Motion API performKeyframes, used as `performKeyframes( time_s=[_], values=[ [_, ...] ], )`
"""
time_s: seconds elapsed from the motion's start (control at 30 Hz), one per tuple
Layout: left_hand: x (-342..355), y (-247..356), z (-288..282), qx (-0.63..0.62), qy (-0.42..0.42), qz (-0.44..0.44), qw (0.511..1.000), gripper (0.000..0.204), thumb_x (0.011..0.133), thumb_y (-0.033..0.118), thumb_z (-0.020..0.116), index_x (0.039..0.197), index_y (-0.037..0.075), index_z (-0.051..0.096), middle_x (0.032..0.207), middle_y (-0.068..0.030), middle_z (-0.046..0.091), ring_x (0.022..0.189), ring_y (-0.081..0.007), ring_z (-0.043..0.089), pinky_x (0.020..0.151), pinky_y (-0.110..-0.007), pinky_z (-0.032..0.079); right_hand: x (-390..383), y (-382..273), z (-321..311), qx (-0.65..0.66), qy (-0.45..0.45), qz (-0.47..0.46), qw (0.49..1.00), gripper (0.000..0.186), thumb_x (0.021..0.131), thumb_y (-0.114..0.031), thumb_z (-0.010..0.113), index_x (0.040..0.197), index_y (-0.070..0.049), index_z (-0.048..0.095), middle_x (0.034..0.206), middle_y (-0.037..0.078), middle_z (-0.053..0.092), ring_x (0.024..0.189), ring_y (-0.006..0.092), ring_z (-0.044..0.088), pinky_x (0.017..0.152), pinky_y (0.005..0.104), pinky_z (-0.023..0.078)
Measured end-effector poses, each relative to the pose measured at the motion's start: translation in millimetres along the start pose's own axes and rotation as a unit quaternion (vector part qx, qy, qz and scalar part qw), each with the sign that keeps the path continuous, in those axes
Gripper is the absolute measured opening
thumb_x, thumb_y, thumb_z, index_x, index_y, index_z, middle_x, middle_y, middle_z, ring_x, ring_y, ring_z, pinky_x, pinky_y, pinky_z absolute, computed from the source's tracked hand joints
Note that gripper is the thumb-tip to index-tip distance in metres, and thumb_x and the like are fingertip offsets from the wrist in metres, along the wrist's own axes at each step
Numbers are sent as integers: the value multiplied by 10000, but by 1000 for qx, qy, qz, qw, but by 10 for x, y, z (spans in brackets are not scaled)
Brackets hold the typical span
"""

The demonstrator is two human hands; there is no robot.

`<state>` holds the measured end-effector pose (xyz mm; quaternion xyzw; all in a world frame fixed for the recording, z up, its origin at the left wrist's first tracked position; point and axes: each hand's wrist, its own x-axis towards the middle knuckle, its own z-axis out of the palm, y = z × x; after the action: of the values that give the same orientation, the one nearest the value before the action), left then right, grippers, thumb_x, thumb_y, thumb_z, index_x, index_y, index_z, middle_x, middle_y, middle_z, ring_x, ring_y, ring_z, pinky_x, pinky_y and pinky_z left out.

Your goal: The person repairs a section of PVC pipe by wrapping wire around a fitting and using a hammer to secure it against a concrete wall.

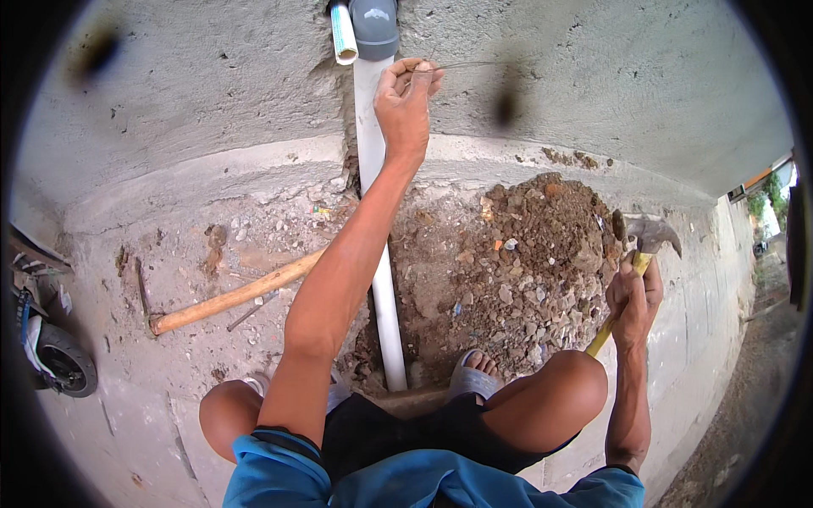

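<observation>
My left hand (405, 110) is raised in front of the wall, its fingers pinched on a thin dark wire (466, 65) that sticks out to the right. Just behind that hand, a white pipe (367, 127) runs down the wall from a grey elbow fitting (374, 32). A short white pipe piece (343, 35) with blue marking sits left of the elbow. Out to the right, my right hand (633, 305) grips a claw hammer (650, 233) by its yellow handle, close below the head. The hammer's head points up, beyond my right knee.
A heap of dug soil and rubble (559, 229) lies against the wall's foot. Between my feet the white pipe continues along a narrow trench. Left of my arm lies a wooden-handled digging tool (237, 292), with a metal rod (252, 311) beside it. A motorbike wheel (66, 360) stands far left.
</observation>
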<state>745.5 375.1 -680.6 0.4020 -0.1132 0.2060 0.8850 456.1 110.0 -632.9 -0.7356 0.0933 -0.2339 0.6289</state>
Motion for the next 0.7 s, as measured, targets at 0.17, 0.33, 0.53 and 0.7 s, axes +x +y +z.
performKeyframes(
  time_s=[0.17, 0.33, 0.53, 0.7],
  values=[
    [150, -220, 50, 100, 110, 119, 982, 314, 978, 192, 702, 1157, -47, 605, 1016, -102, 688, 926, -162, 691, 839, -279, 578, 595, -955, 1067, 14, -73, -119, 990, 246, 1056, -254, 559, 1182, -43, 562, 653, -65, 390, 463, 22, 355, 444, 184, 290],
    [258, -339, 184, 93, 196, 146, 965, 331, 980, 233, 710, 1149, -41, 635, 991, -95, 700, 895, -143, 675, 805, -264, 552, 768, -1245, 1443, 26, -141, -180, 973, 314, 1068, -287, 549, 1219, -12, 559, 712, -47, 451, 453, 8, 365, 433, 191, 329],
    [267, -438, 164, 83, 191, 135, 969, 338, 994, 258, 688, 1174, -21, 622, 1006, -95, 705, 966, -164, 683, 838, -294, 560, 579, -886, 1464, 50, -116, -104, 987, 260, 1062, -264, 551, 1195, -41, 563, 668, -52, 435, 413, 20, 340, 426, 197, 301],
    [100, -568, 140, -31, 157, 75, 984, 310, 1023, 230, 635, 1217, 3, 550, 1106, -91, 656, 987, -183, 674, 854, -339, 584, 755, -652, 1351, 47, -77, -79, 993, 254, 1051, -261, 565, 1182, -43, 570, 670, -52, 438, 420, 19, 335, 422, 196, 289]
  ],
)
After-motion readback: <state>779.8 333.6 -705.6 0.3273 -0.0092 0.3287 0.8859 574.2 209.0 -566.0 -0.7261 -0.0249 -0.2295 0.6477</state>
